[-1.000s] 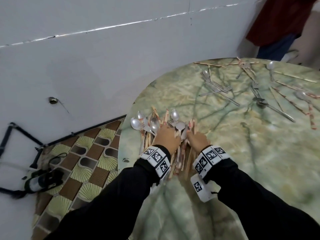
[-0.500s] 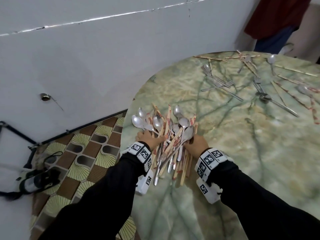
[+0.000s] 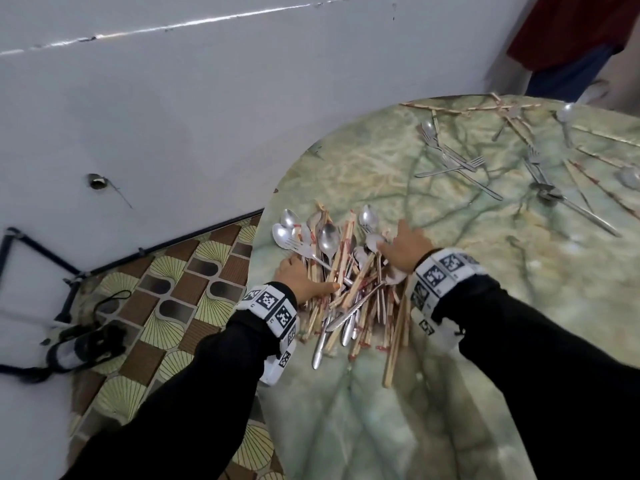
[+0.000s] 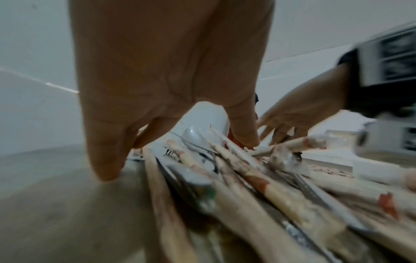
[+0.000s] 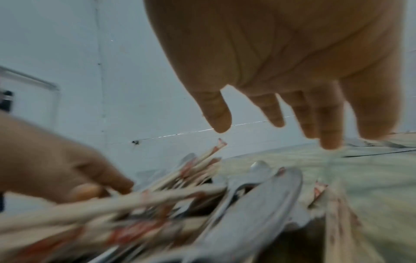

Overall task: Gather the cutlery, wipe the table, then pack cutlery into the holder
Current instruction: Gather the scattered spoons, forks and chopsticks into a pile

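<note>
My left hand (image 3: 300,277) pressing fingers onto the cutlery pile's (image 3: 341,271) left edge, my right hand (image 3: 405,245) hovering spread-fingered over its right side, wristband markers (image 3: 441,271) showing no readable writing

You have a loose pile of cutlery (image 3: 341,282) near the left edge of the green marbled table (image 3: 450,393): steel spoons and forks mixed with pale wooden chopsticks marked in red, handles mostly pointing toward you, spoon bowls fanned out on the far side. More cutlery lies well apart at the far side: crossed forks (image 3: 450,161), scattered chopsticks (image 3: 512,116) and spoons (image 3: 564,112).
</note>
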